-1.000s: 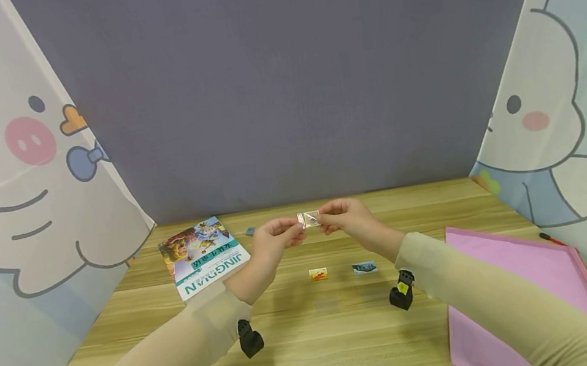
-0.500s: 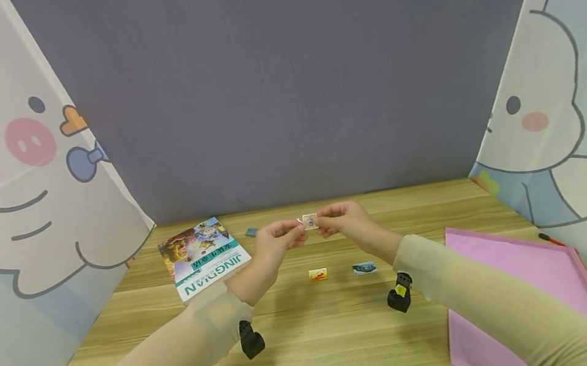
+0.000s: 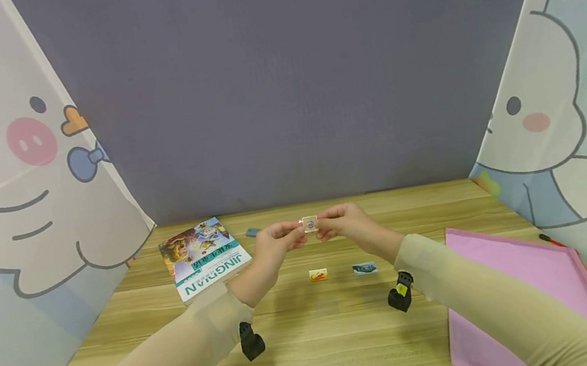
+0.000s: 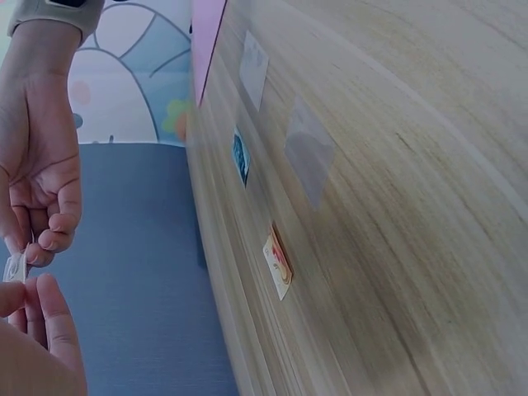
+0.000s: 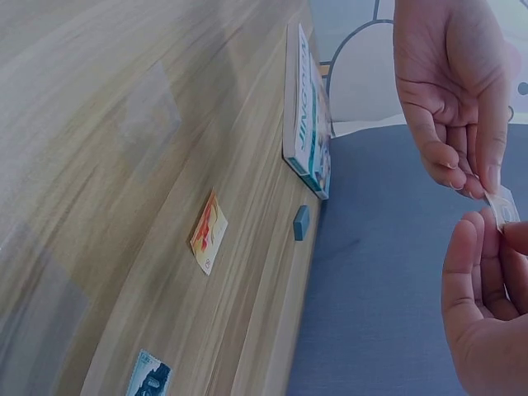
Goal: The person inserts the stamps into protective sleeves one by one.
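Observation:
In the head view, a small pale square stamp (image 3: 310, 224) with a round dark design is held up above the table between both hands. A glossy clear sleeve (image 5: 506, 208) shows around it in the right wrist view. My left hand (image 3: 271, 249) pinches its left edge between thumb and fingers. From the other side my right hand (image 3: 351, 225) pinches the right edge. Fingertips of the two hands nearly meet at the stamp. Below them on the wood table lie an orange-and-yellow stamp (image 3: 318, 275) and a blue stamp (image 3: 365, 268).
Two clear sleeves lie flat nearer the person, one of them a pale sleeve (image 4: 309, 150). A picture book (image 3: 205, 256) rests at the left, a small blue-grey block (image 3: 252, 232) beyond it. On the right are a pink tray (image 3: 516, 268) and a red-and-black pen-like tool (image 3: 551, 239).
The sleeve showed wider, with diagonal glare, and the stamp lay toward its right side; now the stamp faces the head camera as a neat square. Both hands have drawn slightly closer and lower.

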`<state>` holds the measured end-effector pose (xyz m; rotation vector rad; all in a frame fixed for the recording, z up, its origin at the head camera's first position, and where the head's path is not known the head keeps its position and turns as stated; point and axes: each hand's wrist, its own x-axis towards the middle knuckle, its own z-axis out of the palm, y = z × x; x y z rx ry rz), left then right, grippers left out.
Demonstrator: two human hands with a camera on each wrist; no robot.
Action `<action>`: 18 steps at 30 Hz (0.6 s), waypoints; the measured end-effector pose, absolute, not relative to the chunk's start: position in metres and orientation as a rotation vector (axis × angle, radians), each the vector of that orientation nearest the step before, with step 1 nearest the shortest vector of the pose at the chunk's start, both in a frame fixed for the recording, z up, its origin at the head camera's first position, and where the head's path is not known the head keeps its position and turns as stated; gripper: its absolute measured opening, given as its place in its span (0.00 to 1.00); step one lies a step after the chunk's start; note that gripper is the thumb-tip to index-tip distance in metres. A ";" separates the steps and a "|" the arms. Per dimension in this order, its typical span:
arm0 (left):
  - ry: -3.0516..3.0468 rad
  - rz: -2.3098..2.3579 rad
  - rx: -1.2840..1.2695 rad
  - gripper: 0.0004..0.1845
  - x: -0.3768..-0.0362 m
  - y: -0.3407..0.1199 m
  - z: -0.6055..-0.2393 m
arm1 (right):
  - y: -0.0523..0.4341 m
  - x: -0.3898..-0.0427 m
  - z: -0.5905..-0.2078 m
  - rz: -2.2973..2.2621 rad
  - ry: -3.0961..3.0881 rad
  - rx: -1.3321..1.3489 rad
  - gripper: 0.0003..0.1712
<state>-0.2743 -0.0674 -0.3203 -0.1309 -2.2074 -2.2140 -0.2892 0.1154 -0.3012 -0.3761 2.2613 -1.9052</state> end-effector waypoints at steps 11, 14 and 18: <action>-2.190 -2.211 -0.152 0.10 -0.273 -0.068 -0.321 | 0.116 -0.289 -0.303 -1.915 2.238 -0.388 0.15; -2.180 -2.204 -0.163 0.10 -0.273 -0.068 -0.322 | 0.116 -0.289 -0.303 -1.922 2.231 -0.393 0.15; -2.173 -2.192 -0.176 0.10 -0.272 -0.069 -0.322 | 0.118 -0.289 -0.305 -1.921 2.217 -0.396 0.14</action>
